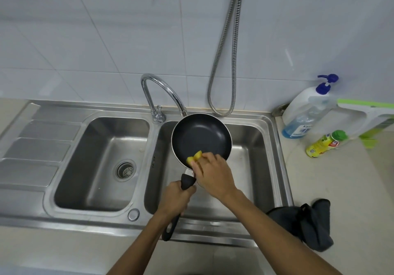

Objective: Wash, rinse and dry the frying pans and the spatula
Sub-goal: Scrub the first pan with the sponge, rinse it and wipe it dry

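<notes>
A small black frying pan is held tilted over the right basin of the steel sink, just under the tap spout. My left hand grips the pan's black handle. My right hand presses a yellow sponge against the near inner edge of the pan. No water runs from the tap. No other pan and no spatula is in view.
A chrome swan-neck tap stands between the two basins. The left basin has a strainer drain. On the right counter are a pump soap bottle, a yellow dish-liquid bottle, a green-and-white item and a dark cloth. A metal hose hangs on the wall.
</notes>
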{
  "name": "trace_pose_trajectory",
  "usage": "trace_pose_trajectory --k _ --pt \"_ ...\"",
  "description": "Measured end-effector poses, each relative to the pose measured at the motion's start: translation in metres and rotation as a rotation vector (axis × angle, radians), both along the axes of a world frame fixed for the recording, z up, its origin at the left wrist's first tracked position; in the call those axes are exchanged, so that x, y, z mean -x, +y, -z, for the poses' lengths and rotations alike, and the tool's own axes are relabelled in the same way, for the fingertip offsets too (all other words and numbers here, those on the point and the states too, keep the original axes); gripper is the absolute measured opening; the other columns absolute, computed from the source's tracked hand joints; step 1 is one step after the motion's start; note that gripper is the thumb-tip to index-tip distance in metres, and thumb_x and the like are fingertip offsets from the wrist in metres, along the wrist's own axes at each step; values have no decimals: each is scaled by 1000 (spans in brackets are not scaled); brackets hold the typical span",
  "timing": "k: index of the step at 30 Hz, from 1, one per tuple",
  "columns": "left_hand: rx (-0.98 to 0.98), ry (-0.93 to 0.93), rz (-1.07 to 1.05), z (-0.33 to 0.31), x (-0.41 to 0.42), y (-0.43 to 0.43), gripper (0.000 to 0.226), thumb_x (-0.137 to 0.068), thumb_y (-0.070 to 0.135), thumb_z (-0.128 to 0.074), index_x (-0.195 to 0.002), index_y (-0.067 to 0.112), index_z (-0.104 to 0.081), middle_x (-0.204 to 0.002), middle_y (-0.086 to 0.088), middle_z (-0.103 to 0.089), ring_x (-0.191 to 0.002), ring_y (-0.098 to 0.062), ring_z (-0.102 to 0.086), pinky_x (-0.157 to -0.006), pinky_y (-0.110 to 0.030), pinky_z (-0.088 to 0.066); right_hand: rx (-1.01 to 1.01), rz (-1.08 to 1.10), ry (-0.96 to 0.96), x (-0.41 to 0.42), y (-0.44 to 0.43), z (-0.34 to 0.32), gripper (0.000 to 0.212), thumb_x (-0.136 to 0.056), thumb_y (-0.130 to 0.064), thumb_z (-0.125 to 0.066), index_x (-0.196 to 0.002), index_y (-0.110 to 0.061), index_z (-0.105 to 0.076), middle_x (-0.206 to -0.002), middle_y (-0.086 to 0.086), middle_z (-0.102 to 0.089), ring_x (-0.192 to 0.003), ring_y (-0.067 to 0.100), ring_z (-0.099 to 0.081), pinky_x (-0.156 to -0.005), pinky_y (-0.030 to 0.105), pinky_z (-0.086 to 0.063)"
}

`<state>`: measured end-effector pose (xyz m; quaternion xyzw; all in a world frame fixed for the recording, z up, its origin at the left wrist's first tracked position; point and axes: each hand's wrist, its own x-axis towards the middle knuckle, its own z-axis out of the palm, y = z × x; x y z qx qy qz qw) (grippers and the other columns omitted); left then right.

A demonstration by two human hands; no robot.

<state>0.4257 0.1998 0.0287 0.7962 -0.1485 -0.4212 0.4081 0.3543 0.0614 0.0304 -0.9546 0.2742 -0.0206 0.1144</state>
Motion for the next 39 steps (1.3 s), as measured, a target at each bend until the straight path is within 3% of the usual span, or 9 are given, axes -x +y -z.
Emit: trace_pose_trajectory --k 4,7,13,17,21,27,33,35,39 --pt "-42 -35 97 4 11 3 25 -85 32 -65 -68 14 -59 -54 1 -57 -49 -16 -50 -54 -34 -41 -137 -40 -2 -15 8 -2 68 -101 -56 -14 -117 -19 -68 -127 6 -61 -95 34 -59 -85 47 -52" --pt "-51 -35 98 4 17 3 25 -82 28 -65 -64 16 -53 -53 2 -52 -46 -14 -46 -52 -30 -37 13 -81 17 -28 -9 8 61 -100 -49 -17 -127 -24 -65 -142 5 -55 -102 38 -56 -92 46 -49" --pt "-56 -6 40 7 14 6 31 -85 27 -67 -64 17 -47 -53 3 -47 -45 -14 -42 -49 -26 -35 185 35 123 -15 -60 23 45 -96 -41 -40 -116 -17 -72 -124 15 -65 -99 41 -59 -93 47 -51" --pt "-46 -8 39 9 10 5 30 -87 24 -66 -63 17 -49 -52 3 -49 -44 -13 -46 -46 -22 -38 144 -140 113 14 -42 31 52 -100 -45 -31 -115 -16 -71 -114 16 -69 -99 35 -64 -87 43 -52" --pt "-67 -13 91 11 22 2 24 -87 24 -65 -66 16 -57 -55 3 -55 -48 -11 -48 -49 -22 -39 -204 -109 81 5 1 17 67 -99 -63 -18 -109 -19 -68 -113 9 -68 -106 30 -60 -92 42 -47" --pt "-68 0 54 12 18 6 25 -85 28 -65 -66 16 -53 -53 4 -51 -49 -15 -47 -54 -31 -39 -852 162 -114 -18 -14 -10 37 -84 -52 -70 -85 -19 -52 -82 2 -65 -81 21 -64 -76 39 -51" --pt "-37 49 -74 8 3 15 29 -91 20 -65 -66 14 -50 -51 0 -46 -41 -13 -42 -44 -24 -35 -1610 421 -418 -11 -66 -52 48 -83 -60 -71 -125 -38 -60 -120 2 -70 -98 27 -67 -75 40 -53" --pt "-22 92 -109 10 1 19 28 -91 19 -65 -68 12 -51 -50 -2 -45 -40 -15 -41 -42 -25 -35 -1710 420 -453 -4 -83 -62 33 -95 -50 -63 -124 -35 -61 -113 4 -72 -95 34 -69 -73 40 -54" --pt "-16 150 -145 13 5 23 31 -90 18 -66 -66 13 -48 -48 -2 -42 -37 -15 -38 -40 -26 -34 -1620 497 -524 -8 -96 -64 8 -100 -40 -59 -103 -33 -62 -103 9 -71 -77 31 -67 -58 30 -42"
